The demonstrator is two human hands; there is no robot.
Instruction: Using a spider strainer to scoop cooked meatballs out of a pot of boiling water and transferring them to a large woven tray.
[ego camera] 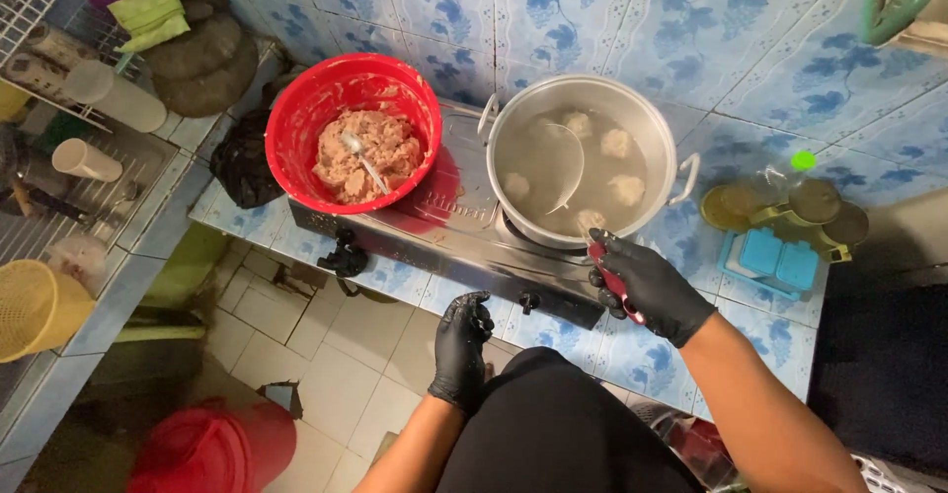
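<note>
I see right hand clasping red-handled ladle in steel pot | pale meatballs in cloudy broth | left hand loose, holding nothing

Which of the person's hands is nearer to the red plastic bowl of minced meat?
Left. The left hand hangs below the red plastic bowl, off the stove front; the right hand is farther, at the metal pot.

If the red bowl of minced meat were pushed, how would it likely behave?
The red bowl is probably heavy, well filled with minced meat. It overhangs the stove edge, so it might tip. The spoon could shift.
</note>
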